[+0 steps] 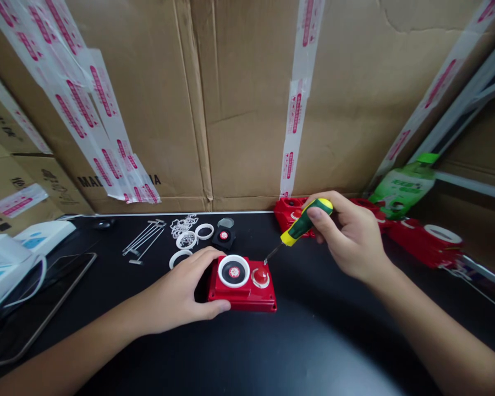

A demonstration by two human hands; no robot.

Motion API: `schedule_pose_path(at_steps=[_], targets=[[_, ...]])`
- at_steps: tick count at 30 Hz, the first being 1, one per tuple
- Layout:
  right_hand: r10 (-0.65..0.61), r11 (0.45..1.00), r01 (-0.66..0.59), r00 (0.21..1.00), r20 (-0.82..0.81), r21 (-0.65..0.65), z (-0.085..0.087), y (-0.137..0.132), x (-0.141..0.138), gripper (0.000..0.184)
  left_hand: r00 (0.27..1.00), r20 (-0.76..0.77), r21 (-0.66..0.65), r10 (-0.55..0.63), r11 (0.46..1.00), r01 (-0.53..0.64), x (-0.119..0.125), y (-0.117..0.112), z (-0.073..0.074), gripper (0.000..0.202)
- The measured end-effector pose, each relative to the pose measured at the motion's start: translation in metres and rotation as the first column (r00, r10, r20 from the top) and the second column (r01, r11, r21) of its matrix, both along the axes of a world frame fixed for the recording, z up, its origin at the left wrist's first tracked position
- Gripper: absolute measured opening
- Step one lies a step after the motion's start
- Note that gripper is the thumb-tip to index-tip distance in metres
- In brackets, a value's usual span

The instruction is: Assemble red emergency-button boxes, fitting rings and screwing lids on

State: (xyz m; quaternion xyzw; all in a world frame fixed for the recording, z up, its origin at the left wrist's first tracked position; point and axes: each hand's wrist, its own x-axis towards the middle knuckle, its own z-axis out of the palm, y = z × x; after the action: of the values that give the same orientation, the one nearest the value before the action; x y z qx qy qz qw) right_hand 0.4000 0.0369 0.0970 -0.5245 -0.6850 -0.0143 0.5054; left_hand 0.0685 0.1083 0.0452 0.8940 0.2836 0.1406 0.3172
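Note:
A small red toy box [242,290] with a white-ringed black dial and a red round button lies on the black table [297,346]. My left hand [181,291] grips its left side, thumb along the front edge. My right hand [346,236] is closed around a green and yellow screwdriver [303,224]. Its metal tip points down-left and sits just above the red button at the box's back right corner.
White rings [192,239], a small black part [224,236] and thin metal pins [144,239] lie behind the box. More red toy parts [421,239] and a green pouch [400,190] sit at the back right. A tablet [45,297] and white boxes [8,256] are at left; cardboard walls behind.

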Motion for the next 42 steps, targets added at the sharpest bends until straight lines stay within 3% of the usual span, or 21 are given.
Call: schedule_pose_path(at_steps=[8, 14, 37, 42], targets=[[0.02, 0.999, -0.022, 0.996, 0.087, 0.029, 0.002, -0.003, -0.004, 0.026, 1.0, 0.019, 0.001, -0.015, 1.0, 0.015, 0.002, 0.002, 0.001, 0.058], [0.026, 0.999, -0.026, 1.0, -0.005, 0.036, 0.0, -0.003, -0.002, 0.025, 1.0, 0.013, -0.009, -0.003, 1.0, 0.003, 0.001, 0.001, 0.001, 0.056], [0.029, 0.999, -0.029, 1.0, 0.002, 0.016, -0.001, -0.001, -0.002, 0.026, 1.0, 0.013, -0.009, -0.007, 1.0, 0.007, 0.002, 0.0, 0.001, 0.055], [0.114, 0.992, -0.109, 0.991, 0.074, -0.066, 0.014, -0.002, 0.0, 0.024, 1.0, 0.014, -0.008, -0.009, 1.0, 0.009, 0.001, 0.0, 0.002, 0.055]])
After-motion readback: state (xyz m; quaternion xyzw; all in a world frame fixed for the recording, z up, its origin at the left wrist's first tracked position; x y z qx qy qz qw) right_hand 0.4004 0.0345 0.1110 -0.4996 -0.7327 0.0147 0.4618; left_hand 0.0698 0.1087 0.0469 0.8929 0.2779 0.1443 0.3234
